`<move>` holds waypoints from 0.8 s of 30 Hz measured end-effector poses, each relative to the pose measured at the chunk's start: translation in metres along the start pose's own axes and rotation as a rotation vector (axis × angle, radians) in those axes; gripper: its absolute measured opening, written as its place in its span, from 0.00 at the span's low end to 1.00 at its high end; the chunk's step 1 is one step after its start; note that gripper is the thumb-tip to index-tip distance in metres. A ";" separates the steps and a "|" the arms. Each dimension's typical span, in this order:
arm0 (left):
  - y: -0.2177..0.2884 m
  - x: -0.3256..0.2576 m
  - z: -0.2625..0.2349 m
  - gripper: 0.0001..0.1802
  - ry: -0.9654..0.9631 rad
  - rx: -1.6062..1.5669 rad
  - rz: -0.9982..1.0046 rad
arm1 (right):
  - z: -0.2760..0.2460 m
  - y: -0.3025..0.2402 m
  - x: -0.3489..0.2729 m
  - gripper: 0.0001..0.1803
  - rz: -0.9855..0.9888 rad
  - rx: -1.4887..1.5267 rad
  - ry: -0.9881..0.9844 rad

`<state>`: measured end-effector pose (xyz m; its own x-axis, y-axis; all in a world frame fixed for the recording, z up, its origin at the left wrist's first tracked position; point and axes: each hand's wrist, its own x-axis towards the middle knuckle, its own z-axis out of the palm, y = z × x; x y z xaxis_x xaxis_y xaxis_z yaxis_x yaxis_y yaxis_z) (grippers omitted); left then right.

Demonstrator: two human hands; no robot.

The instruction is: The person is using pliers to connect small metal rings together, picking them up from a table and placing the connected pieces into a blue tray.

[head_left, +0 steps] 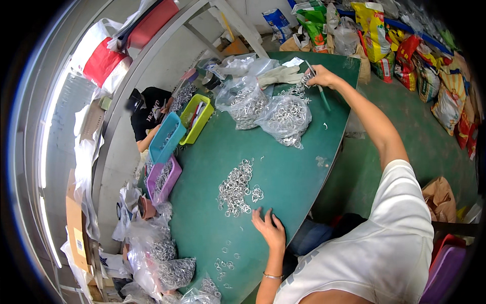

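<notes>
My left hand (271, 230) rests on the green table (283, 175) with its fingers spread, holding nothing. Just beyond its fingertips lie a heap of silvery metal rings (237, 187) and a small cluster of rings (257, 193) beside it. Farther off, my right hand (322, 77) is closed around a thin dark rod (324, 99), which slants down toward the table. Rings (306, 81) bunch at those fingers; whether they are held or threaded on the rod I cannot tell. Next to this hand sit two clear plastic bags (285, 119) full of rings.
A pale work glove (280, 76) lies behind the bags. Blue (167, 137), yellow-green (196, 119) and purple baskets (164, 180) line the left edge, where another person (149, 114) sits. More bags of rings (174, 272) lie at the near left, with loose rings (223, 268) nearby.
</notes>
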<state>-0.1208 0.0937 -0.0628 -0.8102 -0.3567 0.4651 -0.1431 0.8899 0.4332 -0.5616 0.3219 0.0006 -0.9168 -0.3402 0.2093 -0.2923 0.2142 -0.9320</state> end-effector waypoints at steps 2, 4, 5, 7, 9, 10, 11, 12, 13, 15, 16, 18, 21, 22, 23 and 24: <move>0.001 -0.001 -0.004 0.14 0.020 0.015 -0.007 | -0.004 -0.038 -0.016 0.19 0.164 0.110 -0.142; 0.005 0.002 -0.005 0.15 0.044 -0.055 -0.006 | -0.009 -0.063 -0.029 0.20 0.162 0.229 -0.246; 0.005 0.003 -0.007 0.15 0.058 -0.121 -0.012 | -0.004 -0.084 -0.042 0.19 0.170 0.276 -0.321; 0.010 0.001 -0.008 0.16 0.053 -0.402 -0.132 | 0.010 -0.114 -0.067 0.20 0.205 0.360 -0.499; 0.025 0.005 -0.011 0.17 0.026 -0.841 -0.359 | 0.041 -0.136 -0.098 0.22 0.177 0.321 -0.588; 0.037 0.012 -0.016 0.21 -0.139 -1.182 -0.532 | 0.057 -0.145 -0.114 0.22 0.146 0.239 -0.714; 0.049 0.023 -0.021 0.26 -0.219 -1.506 -0.633 | 0.078 -0.145 -0.127 0.19 0.043 0.194 -0.818; 0.060 0.033 -0.026 0.30 -0.294 -1.840 -0.728 | 0.098 -0.143 -0.141 0.18 -0.267 0.018 -0.839; 0.069 0.044 -0.028 0.31 -0.309 -1.943 -0.734 | 0.118 -0.146 -0.159 0.18 -0.353 -0.004 -0.896; 0.075 0.057 -0.037 0.34 -0.292 -2.129 -0.722 | 0.148 -0.161 -0.192 0.19 -0.220 -0.086 -1.054; 0.064 0.055 -0.034 0.32 -0.246 -2.135 -0.817 | 0.164 -0.162 -0.204 0.19 -0.313 -0.181 -1.009; 0.044 0.055 -0.029 0.25 -0.167 -2.144 -0.929 | 0.185 -0.165 -0.216 0.20 -0.444 -0.284 -0.922; 0.012 0.047 -0.027 0.22 -0.157 -2.179 -0.843 | 0.210 -0.171 -0.218 0.22 -0.490 -0.285 -0.880; 0.009 0.048 -0.033 0.19 -0.138 -2.193 -0.884 | 0.215 -0.175 -0.218 0.22 -0.481 -0.278 -0.895; 0.004 0.048 -0.035 0.19 -0.121 -2.183 -0.904 | 0.219 -0.178 -0.216 0.22 -0.471 -0.274 -0.913; -0.001 0.049 -0.036 0.18 -0.105 -2.172 -0.925 | 0.224 -0.179 -0.211 0.23 -0.514 -0.330 -0.965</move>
<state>-0.1396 0.0653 -0.0125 -0.9334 -0.2604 -0.2470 0.1723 -0.9288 0.3282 -0.2552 0.1498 0.0568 -0.1180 -0.9883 0.0961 -0.7603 0.0277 -0.6489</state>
